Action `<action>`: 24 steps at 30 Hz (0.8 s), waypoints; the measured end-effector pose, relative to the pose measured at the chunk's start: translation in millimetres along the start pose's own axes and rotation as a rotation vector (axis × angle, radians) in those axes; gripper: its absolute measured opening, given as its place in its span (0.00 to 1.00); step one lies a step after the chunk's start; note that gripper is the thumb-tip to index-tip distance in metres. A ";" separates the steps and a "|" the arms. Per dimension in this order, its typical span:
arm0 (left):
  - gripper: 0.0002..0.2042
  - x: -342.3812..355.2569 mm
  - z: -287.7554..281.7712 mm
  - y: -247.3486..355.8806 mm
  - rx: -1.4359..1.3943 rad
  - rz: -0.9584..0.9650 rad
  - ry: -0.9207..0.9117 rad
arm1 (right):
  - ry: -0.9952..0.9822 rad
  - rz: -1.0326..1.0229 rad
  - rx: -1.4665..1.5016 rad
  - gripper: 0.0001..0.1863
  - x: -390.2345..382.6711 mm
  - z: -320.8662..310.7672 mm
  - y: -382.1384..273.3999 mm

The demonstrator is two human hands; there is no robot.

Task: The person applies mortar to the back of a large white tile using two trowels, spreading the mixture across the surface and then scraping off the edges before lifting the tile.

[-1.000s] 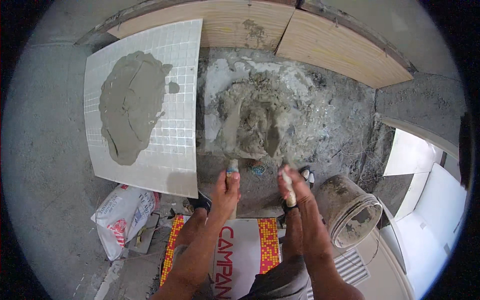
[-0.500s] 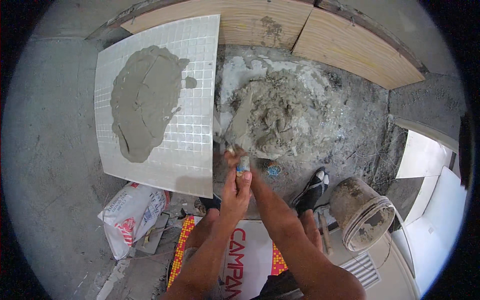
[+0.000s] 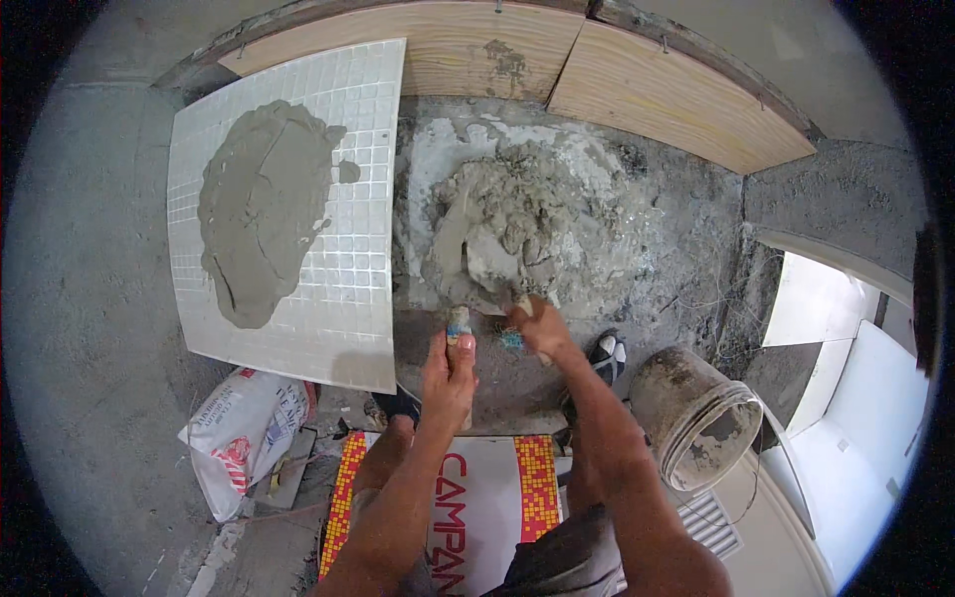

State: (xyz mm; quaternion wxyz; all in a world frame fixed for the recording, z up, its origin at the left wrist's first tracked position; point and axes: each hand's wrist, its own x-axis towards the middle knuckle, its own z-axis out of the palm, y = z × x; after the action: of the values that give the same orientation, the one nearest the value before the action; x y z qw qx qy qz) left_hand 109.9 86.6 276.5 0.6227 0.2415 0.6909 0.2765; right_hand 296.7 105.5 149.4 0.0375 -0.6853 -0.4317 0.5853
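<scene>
My left hand (image 3: 450,383) is closed around a wooden-handled tool (image 3: 458,324) whose exposed end is pale with a blue band; whether a blade is attached cannot be made out. To its right, my right hand (image 3: 542,330) grips a trowel by its handle, fingers wrapped round it. The trowel's blade reaches the near edge of a lumpy pile of grey wet mortar (image 3: 522,214) on the floor and is hard to separate from it. At left lies a large white tile (image 3: 353,269), gridded side up, with a thick patch of mortar (image 3: 264,204) spread over it.
A dirty bucket (image 3: 686,413) lies tilted at right. Left of my feet is a white bag (image 3: 244,433). A printed red-and-yellow-edged box (image 3: 487,497) is beneath me. Plywood boards (image 3: 676,90) line the far side, and white panels (image 3: 811,298) stand at far right.
My hands have moved apart. The right hand, earlier close by the left, has gone rightward to the pile's near edge with the trowel. The whole view has shifted slightly.
</scene>
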 end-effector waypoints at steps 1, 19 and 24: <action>0.15 -0.4 -1.8 0.4 0.013 0.018 0.030 | -0.008 -0.003 0.002 0.23 -4.5 -9.8 -7.1; 0.14 0.6 -11.8 -44.1 -0.369 -0.457 0.072 | -0.385 0.313 1.422 0.18 -83.2 -62.7 -27.3; 0.13 -3.0 -17.2 -35.4 -0.316 -0.428 0.065 | 0.004 0.295 1.203 0.16 -105.0 -16.9 -25.3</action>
State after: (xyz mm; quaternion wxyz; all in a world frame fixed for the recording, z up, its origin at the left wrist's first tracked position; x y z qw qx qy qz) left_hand 93.5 57.4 255.7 0.6746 -0.0194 0.6941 0.2505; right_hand 303.0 62.2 249.5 0.3371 -0.5977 0.0733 0.7237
